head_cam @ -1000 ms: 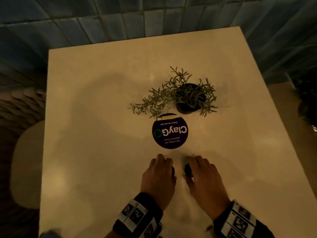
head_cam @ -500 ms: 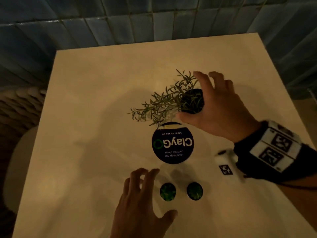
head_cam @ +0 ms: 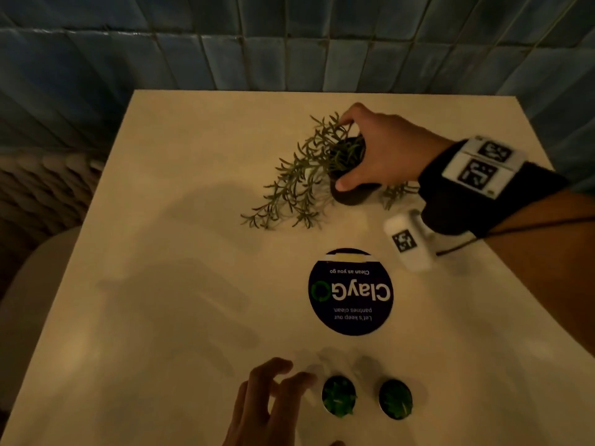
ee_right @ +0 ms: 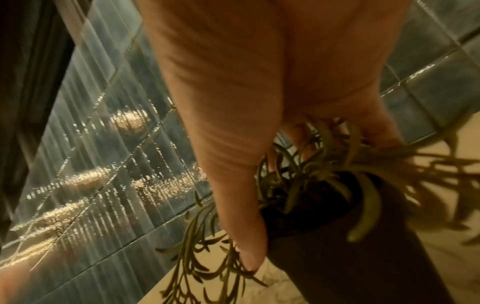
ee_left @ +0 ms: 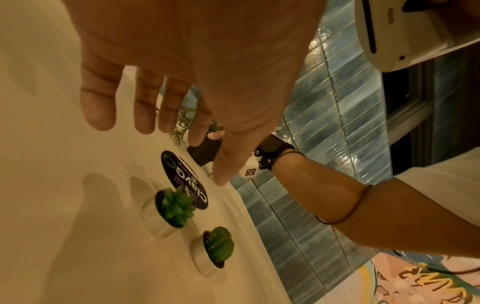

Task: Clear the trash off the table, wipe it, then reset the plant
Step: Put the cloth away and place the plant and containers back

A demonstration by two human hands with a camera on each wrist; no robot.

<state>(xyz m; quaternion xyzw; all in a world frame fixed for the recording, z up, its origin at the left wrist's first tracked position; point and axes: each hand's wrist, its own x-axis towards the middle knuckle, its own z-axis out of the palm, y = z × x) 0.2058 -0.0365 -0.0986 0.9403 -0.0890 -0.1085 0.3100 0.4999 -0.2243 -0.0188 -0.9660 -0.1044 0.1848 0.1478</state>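
Note:
A trailing green plant in a dark pot (head_cam: pixel 352 194) (ee_right: pixel 345 257) stands toward the back of the pale table (head_cam: pixel 180 239). My right hand (head_cam: pixel 351 156) grips the pot's rim from above, thumb on the near side and fingers on the far side. In the right wrist view my thumb (ee_right: pixel 244 242) presses the pot's edge among the leaves. My left hand (head_cam: pixel 273 400) hovers over the near edge with fingers spread and relaxed, holding nothing, just left of two small cactus candles (head_cam: pixel 338 399) (head_cam: pixel 395 401).
A round dark "ClayGo" sticker (head_cam: pixel 351 292) lies between the pot and the candles. Blue tiled wall (head_cam: pixel 289 53) runs behind the table. A pale rounded chair seat (head_cam: pixel 29 284) sits off the table's left edge.
My right hand left the candles, reached the plant pot and now grips it, shifting it toward the back right. My left hand let go of the left candle and drew back, fingers spread.

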